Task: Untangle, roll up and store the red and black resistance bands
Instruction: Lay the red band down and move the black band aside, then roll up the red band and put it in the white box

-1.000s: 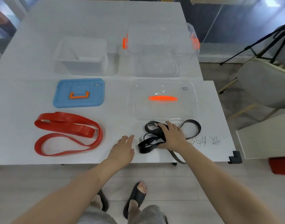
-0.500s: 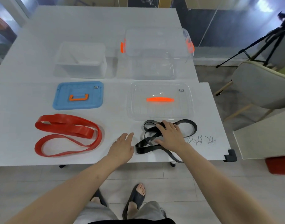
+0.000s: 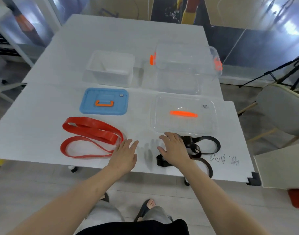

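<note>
- Desk [image 3: 111, 39]: a white, matt, flat top. Both bands lie loose on it and both boxes stand open, so the task appears to be at its opening step, untangling.
- Clear bin [image 3: 184, 68]: rigid transparent plastic with rounded corners and orange latches, toward the far right edge.
- Small box [image 3: 111, 68]: frosted, translucent and rectangular, beside the bin toward the left.
- Clear lid [image 3: 182, 114]: a glossy transparent sheet with an orange bar handle, lying flat in front of the bin.
- Blue lid [image 3: 104, 101]: opaque, ribbed plastic with an orange handle, lying in front of the small box.
- Red band [image 3: 89, 138]: a broad, flat, smooth rubber loop, folded over itself near the front edge, left of centre.
- Black band [image 3: 204, 145]: a narrower, glossy strap, knotted into several loops near the front right corner, with one loop hanging over the front edge.
- Right hand [image 3: 174, 150]: fingers spread and nearly straight, laid on the black tangle and gripping nothing. The next move probably calls for pinching one strand and drawing it free.
- Left hand [image 3: 125, 155]: flat, palm down and empty, just beside the red band's near end. Contact cannot be told.
</note>
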Demonstrator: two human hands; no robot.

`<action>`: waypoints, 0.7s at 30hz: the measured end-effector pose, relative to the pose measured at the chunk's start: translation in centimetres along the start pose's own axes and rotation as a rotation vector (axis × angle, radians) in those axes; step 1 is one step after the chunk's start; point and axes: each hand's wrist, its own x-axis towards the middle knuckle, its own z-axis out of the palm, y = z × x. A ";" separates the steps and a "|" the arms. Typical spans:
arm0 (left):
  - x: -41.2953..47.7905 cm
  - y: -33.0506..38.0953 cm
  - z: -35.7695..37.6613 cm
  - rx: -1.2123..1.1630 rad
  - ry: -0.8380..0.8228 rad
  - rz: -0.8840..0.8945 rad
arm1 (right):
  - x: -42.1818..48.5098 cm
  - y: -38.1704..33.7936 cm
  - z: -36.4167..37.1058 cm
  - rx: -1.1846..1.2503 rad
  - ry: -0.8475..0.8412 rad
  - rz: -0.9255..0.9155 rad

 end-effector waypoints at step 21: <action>-6.8 -30.8 -1.3 -0.173 -0.036 -0.229 | 8.8 -30.8 10.0 -0.069 -0.284 -0.162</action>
